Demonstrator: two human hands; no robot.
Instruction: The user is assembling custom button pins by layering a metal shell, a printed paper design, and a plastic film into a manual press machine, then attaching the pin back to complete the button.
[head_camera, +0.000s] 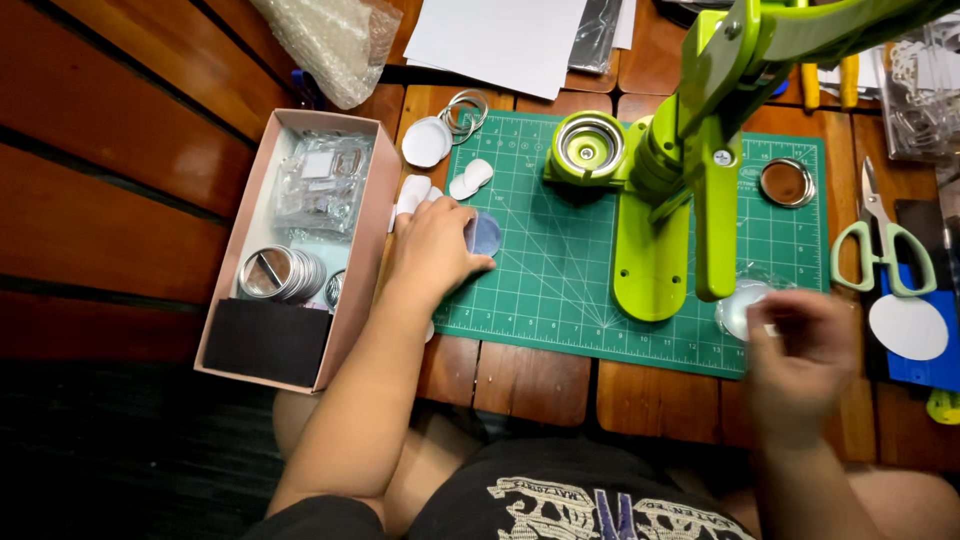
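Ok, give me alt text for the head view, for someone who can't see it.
A person's left hand rests on a bluish disc on a green cutting mat, beside a lime-green button press. The blurred right hand is by clear round discs.

left hand (432, 250) on blue disc (484, 236) | right hand (800, 345) by clear discs (742, 306) | green press (680, 170)

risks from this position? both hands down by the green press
1. The right hand is blurred, so probably moving, beside clear round discs lying right under the press handle; a knock could scatter them, or fingers could get pinched if the handle drops.
2. The left hand covers a bluish disc near loose white ovals; a sweep could push them off the cutting mat.
3. Scissors lie close by the right hand.
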